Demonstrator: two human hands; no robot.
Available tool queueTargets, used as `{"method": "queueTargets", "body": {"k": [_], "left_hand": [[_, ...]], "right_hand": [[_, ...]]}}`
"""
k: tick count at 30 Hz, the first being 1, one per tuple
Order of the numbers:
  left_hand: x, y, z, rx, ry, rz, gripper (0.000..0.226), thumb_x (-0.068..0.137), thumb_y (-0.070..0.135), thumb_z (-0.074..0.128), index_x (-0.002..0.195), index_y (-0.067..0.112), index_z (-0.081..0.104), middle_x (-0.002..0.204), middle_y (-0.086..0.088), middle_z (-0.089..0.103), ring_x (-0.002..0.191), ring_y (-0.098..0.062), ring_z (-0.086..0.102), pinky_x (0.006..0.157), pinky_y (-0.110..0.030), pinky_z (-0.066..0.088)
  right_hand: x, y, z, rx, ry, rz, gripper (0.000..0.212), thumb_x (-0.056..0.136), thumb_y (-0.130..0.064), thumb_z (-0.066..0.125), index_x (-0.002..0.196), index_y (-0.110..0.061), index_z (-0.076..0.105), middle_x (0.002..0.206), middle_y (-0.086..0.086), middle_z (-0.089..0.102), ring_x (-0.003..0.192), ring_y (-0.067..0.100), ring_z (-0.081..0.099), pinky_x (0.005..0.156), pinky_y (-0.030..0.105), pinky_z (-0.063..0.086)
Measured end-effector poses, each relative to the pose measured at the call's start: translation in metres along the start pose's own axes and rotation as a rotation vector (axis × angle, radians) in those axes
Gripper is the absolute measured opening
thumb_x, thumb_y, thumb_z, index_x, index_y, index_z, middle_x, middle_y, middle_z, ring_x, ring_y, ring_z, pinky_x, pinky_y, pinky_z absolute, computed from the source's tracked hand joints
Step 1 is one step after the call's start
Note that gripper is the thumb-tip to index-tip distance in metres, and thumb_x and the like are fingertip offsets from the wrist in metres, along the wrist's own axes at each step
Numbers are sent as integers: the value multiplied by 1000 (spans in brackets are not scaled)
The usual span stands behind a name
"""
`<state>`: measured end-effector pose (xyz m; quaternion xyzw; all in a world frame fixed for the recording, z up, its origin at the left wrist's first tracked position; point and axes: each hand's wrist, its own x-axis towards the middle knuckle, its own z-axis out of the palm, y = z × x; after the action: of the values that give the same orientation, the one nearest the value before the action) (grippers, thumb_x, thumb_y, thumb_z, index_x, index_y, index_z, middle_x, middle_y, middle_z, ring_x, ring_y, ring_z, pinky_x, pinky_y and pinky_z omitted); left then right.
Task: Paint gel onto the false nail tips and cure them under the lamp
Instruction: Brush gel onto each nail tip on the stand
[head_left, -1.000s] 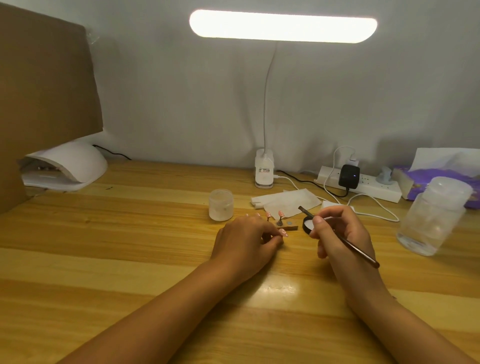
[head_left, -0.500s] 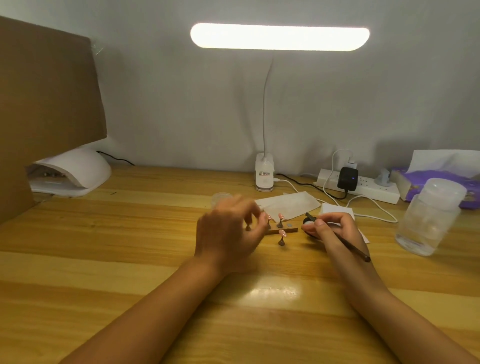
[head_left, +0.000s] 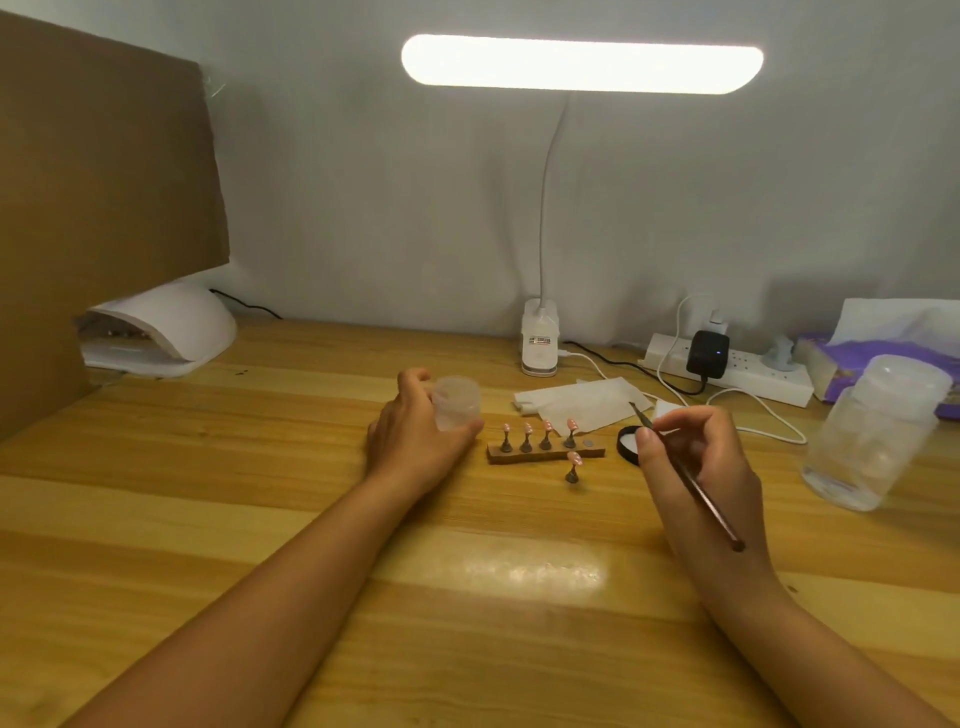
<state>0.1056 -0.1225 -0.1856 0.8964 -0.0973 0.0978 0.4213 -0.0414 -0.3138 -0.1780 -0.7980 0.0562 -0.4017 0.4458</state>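
A small wooden holder (head_left: 545, 453) lies mid-table with several pink nail tips (head_left: 546, 427) on little stands. One more nail tip on its stand (head_left: 573, 466) sits on the table just in front of the holder. My left hand (head_left: 415, 434) grips a small frosted jar (head_left: 457, 404) left of the holder. My right hand (head_left: 691, 457) holds a thin brush (head_left: 691, 480), its tip pointing up and left above a black gel pot (head_left: 629, 445). The white curing lamp (head_left: 156, 332) stands at the far left.
A cardboard panel (head_left: 98, 208) walls the left side. A desk lamp base (head_left: 540, 338) and its cable stand at the back. White wipes (head_left: 582, 405), a power strip (head_left: 737, 369), a purple tissue pack (head_left: 883, 364) and a clear plastic jar (head_left: 878, 431) lie to the right.
My left hand let go of the single nail tip stand, leaving it in front of the holder, and moved left to grip the frosted jar. My right hand lifted the brush off the gel pot.
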Motion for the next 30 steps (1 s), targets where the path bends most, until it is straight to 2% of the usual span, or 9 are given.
{"method": "queueTargets", "body": {"k": [4,7,9,11,14,17,20,26,30], "left_hand": [[-8,5,-3,-12,279,198,76,76,43,80,133,18,38,127,-4,53,114,-22,49,93,-34,41],[-19,12,-1,84,371,499,72,74,42,82,127,10,46,111,-7,54,98,-20,50,82,-31,41],[-25,19,3,107,370,637,69,73,41,82,123,6,49,104,-8,55,90,-20,50,77,-33,43],[-31,26,7,84,345,729,68,74,42,80,122,6,48,102,-8,55,87,-19,50,76,-33,44],[-39,32,13,107,259,893,72,73,44,78,125,9,43,104,-7,58,87,-18,51,77,-28,42],[-45,36,16,114,169,953,77,72,43,79,129,12,38,107,-8,60,90,-18,53,77,-28,44],[-47,39,16,122,146,989,77,73,42,77,132,12,36,109,-8,62,91,-20,56,78,-30,48],[-47,39,17,156,132,1014,80,75,44,77,134,10,36,109,-7,63,90,-18,56,78,-31,50],[-47,38,18,137,151,976,83,73,43,79,137,6,41,111,-7,64,90,-19,58,80,-30,49]], "right_hand": [[-2,-11,0,-35,52,-163,16,90,-11,63,100,-23,59,88,-13,64,82,1,63,69,10,49],[-2,-21,-1,29,121,-211,9,95,-26,60,103,-26,60,89,-15,65,84,1,64,70,7,48],[-5,-28,-2,48,137,-261,9,93,-36,57,102,-35,55,90,-17,63,85,1,62,73,8,46],[-9,-33,0,15,111,-328,9,90,-41,53,98,-42,48,90,-16,61,84,6,61,77,22,49],[-15,-34,3,-58,71,-420,8,91,-42,53,97,-41,46,86,-19,57,78,13,57,68,49,48],[-15,-28,6,-144,71,-404,7,91,-44,50,93,-40,45,78,-26,50,71,8,53,63,51,48],[-11,-20,7,-173,42,-355,13,90,-43,55,91,-41,43,75,-30,49,72,6,54,66,52,50],[-8,-15,9,-219,39,-370,17,85,-34,61,85,-17,61,75,-31,44,66,-3,49,60,39,47],[-10,-19,9,-174,53,-366,18,86,-39,62,88,-22,58,78,-28,46,69,4,51,60,47,50]]}}
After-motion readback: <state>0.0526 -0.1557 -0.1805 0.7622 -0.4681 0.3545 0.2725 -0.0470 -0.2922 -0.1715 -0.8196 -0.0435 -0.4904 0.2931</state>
